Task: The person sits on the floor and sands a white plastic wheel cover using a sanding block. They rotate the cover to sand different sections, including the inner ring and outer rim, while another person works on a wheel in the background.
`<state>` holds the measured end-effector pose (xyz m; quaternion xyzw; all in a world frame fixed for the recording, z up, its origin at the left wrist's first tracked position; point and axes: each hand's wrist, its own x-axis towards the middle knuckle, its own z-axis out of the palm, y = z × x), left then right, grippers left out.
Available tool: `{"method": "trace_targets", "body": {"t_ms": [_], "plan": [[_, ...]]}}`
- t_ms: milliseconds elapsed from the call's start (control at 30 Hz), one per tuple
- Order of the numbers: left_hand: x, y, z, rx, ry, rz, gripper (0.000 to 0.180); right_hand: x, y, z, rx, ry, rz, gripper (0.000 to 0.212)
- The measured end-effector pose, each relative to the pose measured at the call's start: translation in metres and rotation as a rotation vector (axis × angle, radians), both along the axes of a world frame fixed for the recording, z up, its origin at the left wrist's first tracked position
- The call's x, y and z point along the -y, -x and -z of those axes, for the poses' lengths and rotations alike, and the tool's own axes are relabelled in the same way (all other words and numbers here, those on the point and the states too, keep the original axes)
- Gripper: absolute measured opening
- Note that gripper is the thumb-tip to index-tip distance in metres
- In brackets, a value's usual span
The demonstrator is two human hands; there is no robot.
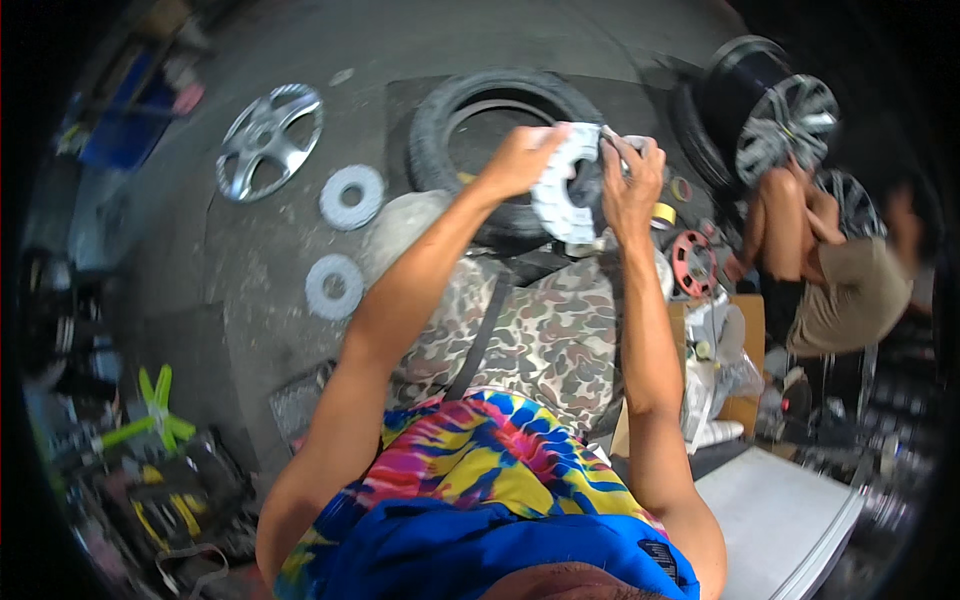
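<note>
Over the tyre [432, 130] in front of me is a ring-shaped disc [562, 205], white on its left part and darker on its right, with a hole in the middle. Its upper left edge is pinched in my left hand [522, 160]. My right hand [632, 185] is closed at the upper right edge, fingers bent. A small dark bit shows by its fingertips; I cannot make out what it is. Two similar grey discs lie flat on the floor to the left, one farther off [351, 197] and one nearer [334, 287].
A silver wheel cover [270, 142] lies at far left. A roll of yellow tape [663, 215], a red ring-shaped part [694, 263] and a cardboard box [747, 345] are on my right. Beyond them another person [850, 290] sits by an alloy wheel [790, 130]. A white panel [775, 520] is close at lower right.
</note>
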<state>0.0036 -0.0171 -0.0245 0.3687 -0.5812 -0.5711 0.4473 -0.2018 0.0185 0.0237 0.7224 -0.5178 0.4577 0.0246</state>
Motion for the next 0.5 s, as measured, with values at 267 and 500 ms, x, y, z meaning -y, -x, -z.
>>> {"method": "trace_targets", "body": {"t_ms": [267,500], "plan": [[0.023,-0.044,-0.022,-0.040,0.027,-0.297,0.044,-0.017,-0.023,-0.003,-0.021,-0.104,-0.268,0.017],[0.051,-0.219,0.036,0.040,-0.119,-0.670,0.045,-0.011,0.009,0.003,0.184,-0.217,-0.089,0.014]]}}
